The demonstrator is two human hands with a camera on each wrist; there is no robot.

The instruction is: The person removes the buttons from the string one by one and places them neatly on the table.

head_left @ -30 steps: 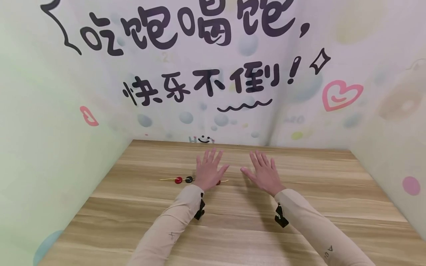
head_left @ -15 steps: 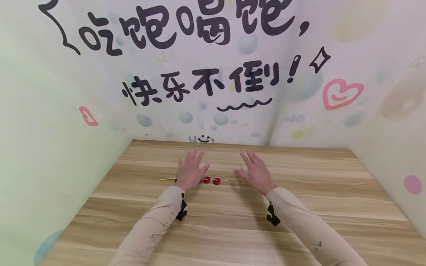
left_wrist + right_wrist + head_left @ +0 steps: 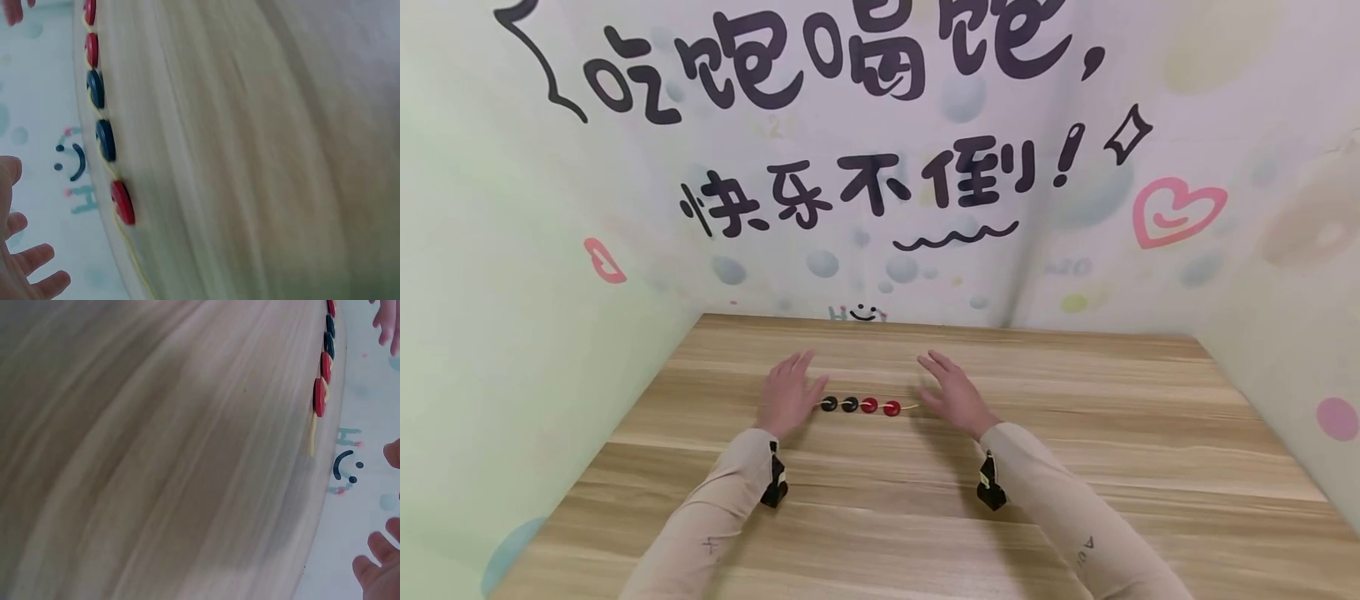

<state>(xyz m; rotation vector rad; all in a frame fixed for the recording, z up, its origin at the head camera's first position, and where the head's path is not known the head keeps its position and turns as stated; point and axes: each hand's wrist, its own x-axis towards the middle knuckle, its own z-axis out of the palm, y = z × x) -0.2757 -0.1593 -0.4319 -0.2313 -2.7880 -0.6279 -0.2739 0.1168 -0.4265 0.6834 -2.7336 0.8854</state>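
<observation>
A row of red and dark disc-shaped buttons [image 3: 868, 406], threaded on a yellow string [image 3: 912, 407], lies across the wooden tabletop. My left hand [image 3: 786, 396] is over the string's left end in the head view, hiding part of it. In the left wrist view a red button [image 3: 123, 202] sits at that end, with the string [image 3: 134, 256] trailing on. Near the string's right tip, my right hand [image 3: 957, 398] hovers. Both hands have loosely extended fingers and hold nothing. The right wrist view shows the right hand [image 3: 380, 565] beside the string's free end [image 3: 312, 437].
The wooden table [image 3: 880, 517] meets a pale printed back wall [image 3: 820, 287] with black lettering and a pink heart. Side walls stand at left and right. Each wrist wears a small black device, such as the left one [image 3: 774, 479].
My left hand has moved left along the string, uncovering the dark and red buttons in its middle. My right hand has moved left too, closer to the string's right end.
</observation>
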